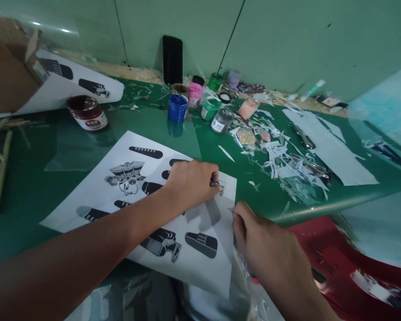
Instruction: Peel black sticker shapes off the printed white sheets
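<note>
A white sheet of paper (200, 272) printed with black-and-grey shapes and a masked, hatted figure lies at a slant, its near edge past the table edge. My left hand (192, 183) rests on its right part with curled fingers, the index finger and thumb bent together over a small print. Whether something is pinched there I cannot make out. At the sheet's right edge is my right hand (263, 236), closed, thumb over the fingers. A thin pale tip shows in front of its knuckles; the rest of what it holds is hidden.
Paint jars, among them a blue jar (177, 108) and a dark red jar (87, 113), stand behind the sheet. Paper scraps (277, 156) and metal tools lie to the right. A phone (172, 59) leans on the wall. A red chair (317, 245) is at lower right.
</note>
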Demonstrator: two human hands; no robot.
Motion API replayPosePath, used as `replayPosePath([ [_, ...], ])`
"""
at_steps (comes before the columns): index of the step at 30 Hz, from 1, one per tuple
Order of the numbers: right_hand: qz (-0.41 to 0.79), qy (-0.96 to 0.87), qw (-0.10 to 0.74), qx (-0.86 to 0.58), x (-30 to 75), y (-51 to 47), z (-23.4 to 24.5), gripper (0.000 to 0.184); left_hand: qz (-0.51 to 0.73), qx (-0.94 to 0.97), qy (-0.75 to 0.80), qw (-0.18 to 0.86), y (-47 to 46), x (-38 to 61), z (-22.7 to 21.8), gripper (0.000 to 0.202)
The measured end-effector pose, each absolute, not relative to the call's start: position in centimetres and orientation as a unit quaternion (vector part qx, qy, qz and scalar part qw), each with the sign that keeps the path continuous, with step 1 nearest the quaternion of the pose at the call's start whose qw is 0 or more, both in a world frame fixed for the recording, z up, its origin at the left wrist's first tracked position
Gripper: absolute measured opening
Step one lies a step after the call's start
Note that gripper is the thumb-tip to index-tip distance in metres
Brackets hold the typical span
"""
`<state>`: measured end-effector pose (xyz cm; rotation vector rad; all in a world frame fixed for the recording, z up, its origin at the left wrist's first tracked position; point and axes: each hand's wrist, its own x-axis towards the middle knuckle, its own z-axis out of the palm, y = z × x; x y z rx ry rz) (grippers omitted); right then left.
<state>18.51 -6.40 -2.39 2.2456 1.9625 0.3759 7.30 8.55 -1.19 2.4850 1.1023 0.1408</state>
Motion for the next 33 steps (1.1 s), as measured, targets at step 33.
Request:
replayPosePath([
  [33,0.001,0.670,-0.152,0.726,18.9,-7.0,-3.2,0.024,0.195,0.842,0.245,0.440,11.0,6.4,-0.3,0.025],
])
